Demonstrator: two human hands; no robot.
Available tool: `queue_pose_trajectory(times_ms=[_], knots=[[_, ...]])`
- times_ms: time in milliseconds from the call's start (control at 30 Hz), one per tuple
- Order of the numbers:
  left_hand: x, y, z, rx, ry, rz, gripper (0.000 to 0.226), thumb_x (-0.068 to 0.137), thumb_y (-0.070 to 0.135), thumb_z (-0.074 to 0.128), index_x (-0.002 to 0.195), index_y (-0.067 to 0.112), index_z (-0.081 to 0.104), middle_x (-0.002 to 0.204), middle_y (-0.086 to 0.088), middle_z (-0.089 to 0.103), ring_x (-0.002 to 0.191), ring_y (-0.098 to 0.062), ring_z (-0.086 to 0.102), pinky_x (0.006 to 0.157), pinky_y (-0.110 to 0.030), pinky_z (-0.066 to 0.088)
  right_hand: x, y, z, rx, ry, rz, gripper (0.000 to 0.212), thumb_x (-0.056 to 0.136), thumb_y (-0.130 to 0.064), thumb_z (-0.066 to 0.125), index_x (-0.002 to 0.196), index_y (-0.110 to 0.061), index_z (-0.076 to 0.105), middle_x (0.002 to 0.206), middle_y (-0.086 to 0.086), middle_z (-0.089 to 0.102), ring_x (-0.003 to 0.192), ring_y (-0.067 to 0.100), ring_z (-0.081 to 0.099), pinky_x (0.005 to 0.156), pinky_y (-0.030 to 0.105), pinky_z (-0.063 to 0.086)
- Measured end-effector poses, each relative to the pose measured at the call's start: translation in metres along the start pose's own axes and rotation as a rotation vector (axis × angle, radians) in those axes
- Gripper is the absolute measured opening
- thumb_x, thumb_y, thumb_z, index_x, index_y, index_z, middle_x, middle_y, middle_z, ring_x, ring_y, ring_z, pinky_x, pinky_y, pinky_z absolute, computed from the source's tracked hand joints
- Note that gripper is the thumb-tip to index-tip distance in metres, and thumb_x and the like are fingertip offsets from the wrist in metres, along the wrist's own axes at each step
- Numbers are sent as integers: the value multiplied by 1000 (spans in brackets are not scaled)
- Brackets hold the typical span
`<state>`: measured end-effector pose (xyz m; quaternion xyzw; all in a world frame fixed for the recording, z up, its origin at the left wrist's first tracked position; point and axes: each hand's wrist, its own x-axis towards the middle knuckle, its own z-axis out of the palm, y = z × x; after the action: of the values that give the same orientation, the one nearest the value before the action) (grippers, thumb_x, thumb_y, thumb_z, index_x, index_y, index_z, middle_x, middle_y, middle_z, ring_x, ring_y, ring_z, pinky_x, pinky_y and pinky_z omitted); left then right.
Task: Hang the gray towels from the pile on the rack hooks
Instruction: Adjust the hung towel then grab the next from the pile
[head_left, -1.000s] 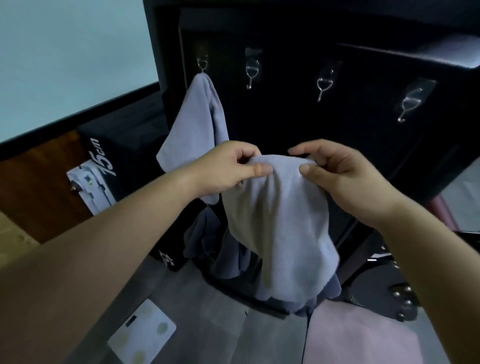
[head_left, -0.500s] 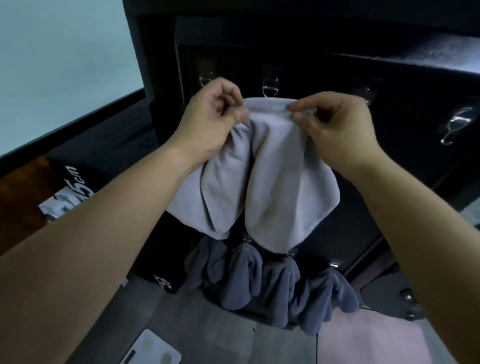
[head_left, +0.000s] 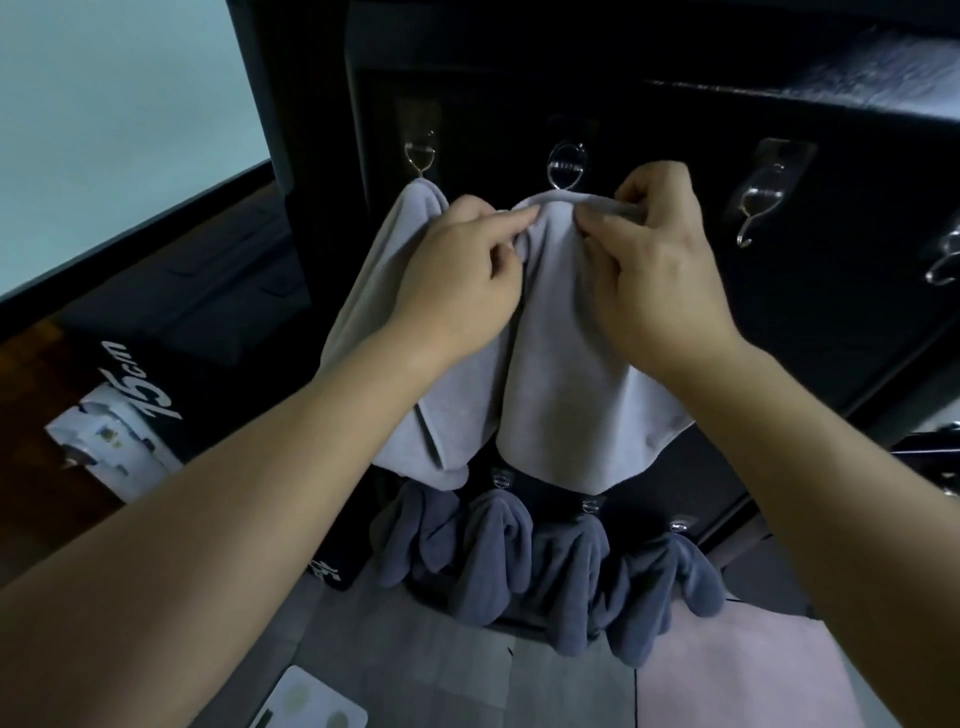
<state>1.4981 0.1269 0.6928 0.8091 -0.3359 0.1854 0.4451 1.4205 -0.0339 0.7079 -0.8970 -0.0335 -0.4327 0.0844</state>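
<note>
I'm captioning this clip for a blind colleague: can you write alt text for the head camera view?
The left hand and right hand pinch the top edge of a light gray towel just below the second hook on a black rack. A matching towel hangs from the first hook, and darker towels hang on a lower row.

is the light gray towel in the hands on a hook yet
Cannot tell: the light gray towel is pinched by the left hand and right hand, its top edge right under the second metal hook.

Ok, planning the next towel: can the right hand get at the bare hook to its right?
Probably yes: the bare hook hangs beside the right hand, nothing between, though it pinches the towel.
</note>
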Motion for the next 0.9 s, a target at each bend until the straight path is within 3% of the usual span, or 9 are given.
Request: queue_pose_trajectory(times_ms=[100, 233, 333, 467, 533, 700, 800, 900], knots=[[-4, 2, 4, -59, 12, -16, 42, 89, 22, 48, 125, 15, 69, 107, -1, 55, 101, -17, 58, 93, -32, 50, -9, 1, 1, -22, -104, -41, 33, 99, -28, 46, 103, -4, 68, 118, 19, 50, 100, 31, 48, 82, 38, 42], [-11, 5, 6, 181, 47, 123, 41, 91, 30, 41, 108, 8, 71, 129, -11, 48, 117, -29, 47, 101, -46, 40, -9, 0, 0, -35, -147, -56, 44, 100, -43, 43, 116, -13, 71, 130, 10, 51, 119, 30, 42, 99, 39, 37], [-12, -3, 7, 124, 44, 194, 40, 97, 27, 41, 123, 8, 66, 128, -6, 55, 117, -24, 51, 101, -47, 41, -7, 3, -1, 11, -145, -84, 45, 100, -44, 44, 118, -12, 69, 126, 2, 58, 120, 27, 44, 98, 43, 38], [-11, -7, 11, -205, -42, 84, 44, 103, 30, 41, 143, 13, 50, 138, 0, 57, 130, -7, 50, 112, -37, 41, -10, 6, -1, 49, -138, -86, 43, 101, -44, 46, 127, -14, 62, 126, -1, 60, 119, 23, 47, 98, 37, 37], [-10, -6, 13, -242, -32, 72, 46, 102, 33, 39, 142, 13, 52, 138, 2, 59, 131, -7, 50, 112, -38, 40, -16, 7, -1, 41, -138, -82, 43, 102, -43, 46, 133, -15, 59, 130, -2, 59, 122, 22, 45, 98, 32, 32], [-20, -2, 19, -29, 50, 29, 56, 96, 47, 31, 126, 15, 66, 125, 9, 52, 124, -16, 41, 112, -36, 31, -27, 8, 5, -36, -157, -62, 51, 102, -49, 39, 142, -20, 53, 136, -3, 53, 130, 23, 36, 97, 33, 23], [-19, -6, 22, -190, 34, 7, 56, 98, 47, 34, 124, 9, 65, 127, 6, 47, 122, -16, 46, 111, -31, 37, -26, 10, 7, -46, -170, -38, 50, 102, -51, 37, 136, -22, 60, 142, 2, 45, 132, 26, 31, 102, 40, 25], [-20, -12, 27, -442, -119, -71, 56, 101, 47, 37, 143, 12, 52, 138, 1, 55, 133, -12, 50, 114, -40, 39, -25, 10, 10, -29, -172, -43, 48, 103, -49, 36, 132, -22, 63, 139, 4, 45, 130, 26, 33, 101, 40, 28]])
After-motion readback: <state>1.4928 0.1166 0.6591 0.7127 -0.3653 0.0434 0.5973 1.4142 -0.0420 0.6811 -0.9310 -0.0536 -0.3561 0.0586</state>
